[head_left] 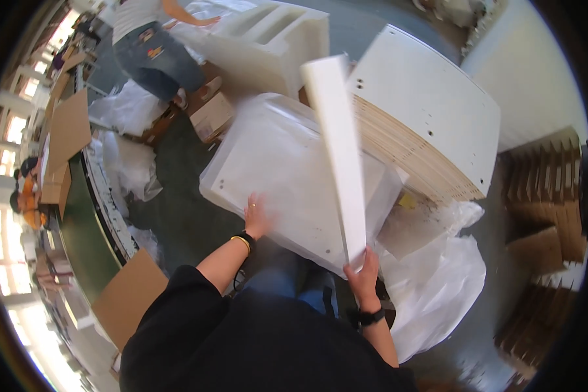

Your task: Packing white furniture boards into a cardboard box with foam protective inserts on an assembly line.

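Currently, the right hand (364, 277) grips the near end of a long white board (341, 163), which slants over a plastic-covered panel (274, 163); the blurred left hand (258, 217) is loose at that panel, contact unclear. Supporting the board mid-length would ease the wrist and guard the stacked panels (431, 104) beyond.
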A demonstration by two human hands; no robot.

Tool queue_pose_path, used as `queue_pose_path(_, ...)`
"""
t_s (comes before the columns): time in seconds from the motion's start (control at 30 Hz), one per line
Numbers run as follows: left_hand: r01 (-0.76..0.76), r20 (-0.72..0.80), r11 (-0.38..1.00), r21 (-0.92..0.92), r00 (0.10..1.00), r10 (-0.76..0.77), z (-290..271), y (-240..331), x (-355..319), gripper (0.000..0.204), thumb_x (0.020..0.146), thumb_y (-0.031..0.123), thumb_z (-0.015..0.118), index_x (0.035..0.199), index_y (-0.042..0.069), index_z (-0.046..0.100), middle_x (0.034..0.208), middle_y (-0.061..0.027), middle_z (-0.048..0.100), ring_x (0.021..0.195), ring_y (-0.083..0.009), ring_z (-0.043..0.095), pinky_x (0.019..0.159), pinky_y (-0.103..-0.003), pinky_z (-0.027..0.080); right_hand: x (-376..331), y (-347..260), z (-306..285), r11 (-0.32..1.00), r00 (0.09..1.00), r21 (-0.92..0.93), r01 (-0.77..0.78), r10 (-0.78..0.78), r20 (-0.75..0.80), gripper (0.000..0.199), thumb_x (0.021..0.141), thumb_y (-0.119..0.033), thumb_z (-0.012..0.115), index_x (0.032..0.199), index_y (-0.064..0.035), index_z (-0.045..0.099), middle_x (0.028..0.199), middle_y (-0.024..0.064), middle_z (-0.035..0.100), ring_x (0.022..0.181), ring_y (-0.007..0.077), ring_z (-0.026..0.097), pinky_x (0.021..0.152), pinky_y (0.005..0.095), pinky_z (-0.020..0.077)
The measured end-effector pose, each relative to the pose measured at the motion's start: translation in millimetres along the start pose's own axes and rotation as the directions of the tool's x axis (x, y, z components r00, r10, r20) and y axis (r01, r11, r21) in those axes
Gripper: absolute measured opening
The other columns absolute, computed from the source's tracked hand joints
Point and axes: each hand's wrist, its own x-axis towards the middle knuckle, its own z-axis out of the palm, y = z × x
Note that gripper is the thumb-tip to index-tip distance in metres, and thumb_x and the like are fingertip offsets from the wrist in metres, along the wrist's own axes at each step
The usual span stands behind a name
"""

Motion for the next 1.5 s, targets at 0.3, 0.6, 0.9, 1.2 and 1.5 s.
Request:
queue_pose_path(0.3,0.066,-0.224,0.996,-0.053,0.971,-0.077,-48,-137,72,0.065,0.076,0.029,0.062,0.126,0.000,0.034,0.131,-0.0203,0.036,0.122,-0.0345,0.034,0.097,-0.045,0.032,86,-5,78,0.811,0.989,-0.584,0.009,0.078,0.123,0.088,0.060,-0.027,0.075,0.135,-0.0166,0.030,0.125,0.0188,0.037,0.117,0.0350,0.037,0.098,0.0495,0.0274)
queue_pose_path(0.6,0.095,-0.077,0.937,-0.335,0.989,-0.128,-55,-167,132,0.051,0.083,0.044,0.052,0.105,-0.002,0.054,0.090,-0.0220,0.061,0.087,-0.0362,0.058,0.078,-0.039,0.046,12,79,127,0.820,0.820,-0.007,-0.573,0.572,-0.016,0.065,0.074,-0.026,0.068,0.123,0.0063,0.040,0.117,0.0229,0.050,0.109,0.0337,0.049,0.093,0.0376,0.0377)
queue_pose_path(0.9,0.359,0.157,0.882,-0.305,0.932,-0.326,-66,-160,136,0.060,0.082,0.057,0.043,0.081,-0.001,0.059,0.083,-0.0239,0.060,0.079,-0.0382,0.059,0.071,-0.042,0.046,43,70,122,0.404,0.635,0.517,-0.755,0.649,0.419,0.037,0.083,-0.015,0.061,0.114,0.0003,0.047,0.108,0.0101,0.057,0.095,0.0206,0.057,0.078,0.0310,0.0475)
queue_pose_path(1.2,0.603,0.077,0.770,-0.207,0.795,-0.602,-96,-120,41,0.071,0.081,0.066,0.033,0.088,0.002,0.064,0.094,-0.0225,0.061,0.092,-0.0385,0.057,0.078,-0.044,0.045,22,90,65,0.544,0.760,0.532,-0.649,0.494,0.422,0.032,0.084,-0.006,0.057,0.113,0.0024,0.045,0.107,0.0115,0.058,0.094,0.0200,0.056,0.082,0.0312,0.0457)
queue_pose_path(1.5,0.787,0.053,0.510,-0.347,0.560,-0.827,-141,-143,-126,0.074,0.082,0.066,0.029,0.077,0.001,0.062,0.086,-0.0219,0.062,0.086,-0.0389,0.058,0.075,-0.044,0.045,32,18,43,0.739,0.879,0.509,-0.441,0.243,0.410,0.036,0.081,-0.013,0.061,0.110,0.0029,0.047,0.098,0.0093,0.057,0.085,0.0155,0.053,0.076,0.0279,0.0429)
